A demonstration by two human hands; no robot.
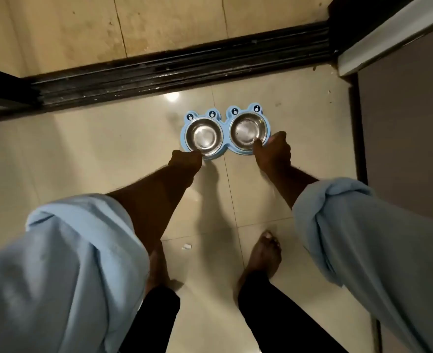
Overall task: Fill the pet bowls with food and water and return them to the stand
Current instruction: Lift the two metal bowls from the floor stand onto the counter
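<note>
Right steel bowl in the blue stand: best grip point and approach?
Pinch the near rim of the right steel bowl, coming from above on the person's side. It sits recessed in the blue stand, so only the rim is exposed; the right hand is already there.

the left hand [184, 160] covers the near rim of the left bowl [204, 135] at about 7 o'clock, and its fingers curl out of sight, so the grip cannot be read. the right hand [273, 149] hides the right bowl [248, 131] rim at about 5 o'clock; its fingers are tucked under too. the near edge of the blue stand [211, 113] is lost behind both hands. both sleeves run off the frame's bottom and sides. the left foot [156, 271] is mostly behind the left sleeve [65, 263].
</note>
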